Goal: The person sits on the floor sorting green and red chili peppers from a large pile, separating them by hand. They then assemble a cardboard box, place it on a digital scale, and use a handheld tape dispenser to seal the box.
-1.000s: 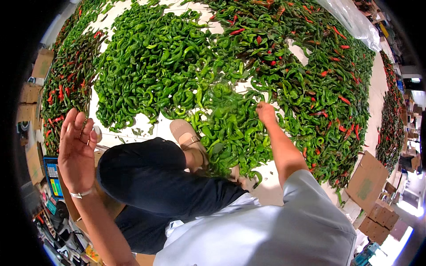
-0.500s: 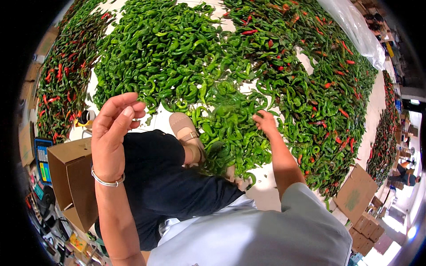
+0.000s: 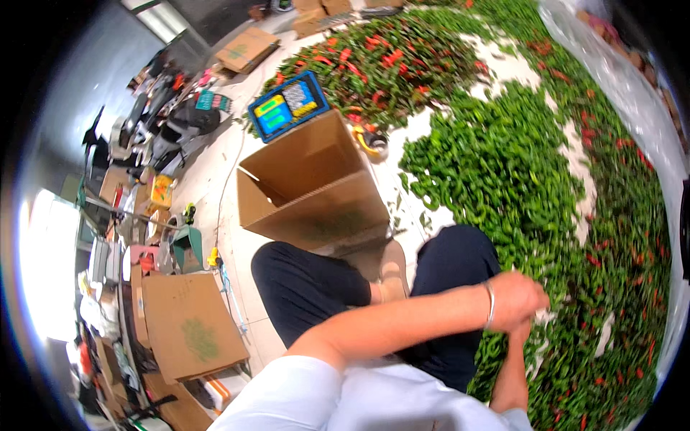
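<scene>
My left arm reaches across my body to the right, a silver bracelet on its wrist. My left hand (image 3: 513,300) looks closed, knuckles up, over the heap of green peppers (image 3: 503,179) on the floor. Whatever it holds, if anything, is hidden. Just below it, my right hand (image 3: 520,332) meets or nearly touches it, its fingers covered by the left hand. An open cardboard box (image 3: 316,205) stands in front of my knees, its inside brown. A screen-like blue panel (image 3: 289,106) in a dark frame is behind the box.
Beside the box lies a roll of tape (image 3: 371,142). Red and green peppers form another pile (image 3: 388,68) at the back. Clear plastic sheeting (image 3: 632,93) edges the right side. A flattened carton (image 3: 190,327) and assorted clutter lie at left.
The view has swung left, bringing the box to the middle. My left hand has crossed to the right and come together with my right hand; its fingers have curled.
</scene>
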### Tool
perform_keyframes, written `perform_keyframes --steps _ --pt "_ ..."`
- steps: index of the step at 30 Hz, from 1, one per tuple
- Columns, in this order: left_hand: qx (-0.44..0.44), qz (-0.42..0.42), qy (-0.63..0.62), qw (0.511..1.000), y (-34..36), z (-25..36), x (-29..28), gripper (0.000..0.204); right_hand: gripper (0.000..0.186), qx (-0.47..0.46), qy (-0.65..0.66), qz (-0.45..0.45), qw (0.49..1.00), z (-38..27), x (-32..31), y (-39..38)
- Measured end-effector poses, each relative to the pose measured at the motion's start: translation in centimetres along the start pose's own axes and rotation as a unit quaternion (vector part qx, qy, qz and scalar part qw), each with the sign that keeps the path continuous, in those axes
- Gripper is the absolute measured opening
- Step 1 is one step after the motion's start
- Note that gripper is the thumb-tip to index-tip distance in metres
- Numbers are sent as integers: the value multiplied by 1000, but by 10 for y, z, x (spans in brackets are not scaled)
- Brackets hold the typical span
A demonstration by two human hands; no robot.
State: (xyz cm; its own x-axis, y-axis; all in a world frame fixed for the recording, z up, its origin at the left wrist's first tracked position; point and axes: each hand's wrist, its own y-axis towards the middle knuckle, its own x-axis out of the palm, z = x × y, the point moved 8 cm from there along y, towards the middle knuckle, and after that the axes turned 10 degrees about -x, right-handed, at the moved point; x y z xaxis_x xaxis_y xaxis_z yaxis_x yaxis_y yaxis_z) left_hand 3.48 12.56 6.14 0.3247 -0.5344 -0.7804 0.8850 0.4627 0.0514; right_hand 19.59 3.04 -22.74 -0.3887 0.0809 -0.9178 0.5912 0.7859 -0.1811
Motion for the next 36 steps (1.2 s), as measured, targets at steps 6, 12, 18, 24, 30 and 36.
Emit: perform_keyframes --steps 6,12,18,24,30,36 --pt "162 330 66 928 -94 16 -117 26 11 45 309 -20 950 106 -26 -25" --pt "-406 342 308 790 -215 -171 -185 38 14 149 253 -250 922 135 -32 -124" --pt "-344 234 272 868 -236 -159 -103 19 16 58 168 -304 936 66 -26 -117" --pt "-357 276 245 858 -271 -165 -138 24 17 -44 146 -335 930 -7 5 -93" --pt "-376 418 190 805 -334 -142 -239 25 19 -99 126 -359 920 -45 26 -79" --pt "-434 397 345 732 -418 -135 -360 22 21 -97 111 -374 916 -37 41 -91"
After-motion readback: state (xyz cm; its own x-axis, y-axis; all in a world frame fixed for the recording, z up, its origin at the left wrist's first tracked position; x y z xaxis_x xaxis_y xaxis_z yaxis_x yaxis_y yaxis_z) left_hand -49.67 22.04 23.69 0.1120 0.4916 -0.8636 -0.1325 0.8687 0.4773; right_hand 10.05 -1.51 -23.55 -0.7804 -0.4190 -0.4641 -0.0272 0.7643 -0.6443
